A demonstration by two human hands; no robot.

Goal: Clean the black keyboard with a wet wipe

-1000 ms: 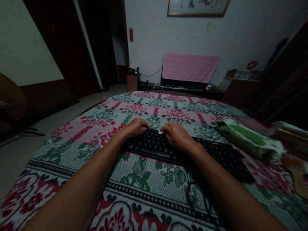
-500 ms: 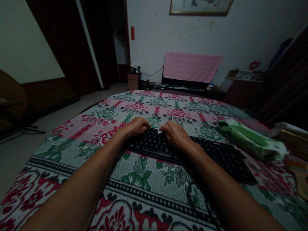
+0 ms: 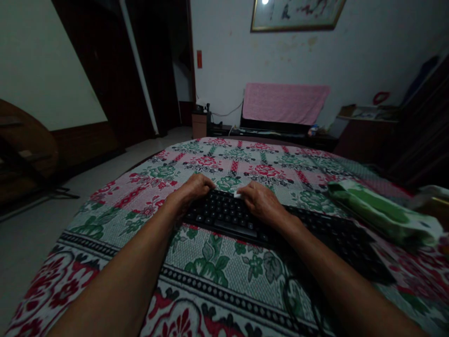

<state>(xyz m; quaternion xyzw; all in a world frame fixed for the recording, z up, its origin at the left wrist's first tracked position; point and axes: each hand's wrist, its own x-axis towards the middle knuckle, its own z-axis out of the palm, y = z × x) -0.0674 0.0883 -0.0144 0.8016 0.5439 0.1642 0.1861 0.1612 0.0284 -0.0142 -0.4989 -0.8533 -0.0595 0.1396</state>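
Observation:
A black keyboard (image 3: 224,213) lies on the flowered cloth in front of me, its right part running under my right forearm. My left hand (image 3: 197,188) is closed over its upper left end, with the thumb and fingers at the back edge. Pinched in the fingertips of my right hand (image 3: 260,199) is a small white tissue (image 3: 237,194), which rests at the top row of keys. The palm side of the right hand is hidden. A thin dark cable (image 3: 287,299) loops below the keyboard, partly behind my right forearm.
A green and white soft package (image 3: 382,210) lies to the right of the keyboard. The patterned cloth (image 3: 210,257) covers the broad surface beneath. Beyond its far edge, a pink towel (image 3: 284,103) hangs over a dark screen. A round wooden board (image 3: 28,140) stands at left.
The view has tilted up and turned slightly left. Against the keyboard, my left hand has shifted a little left, and the tissue in my right hand has slid slightly left along the top keys.

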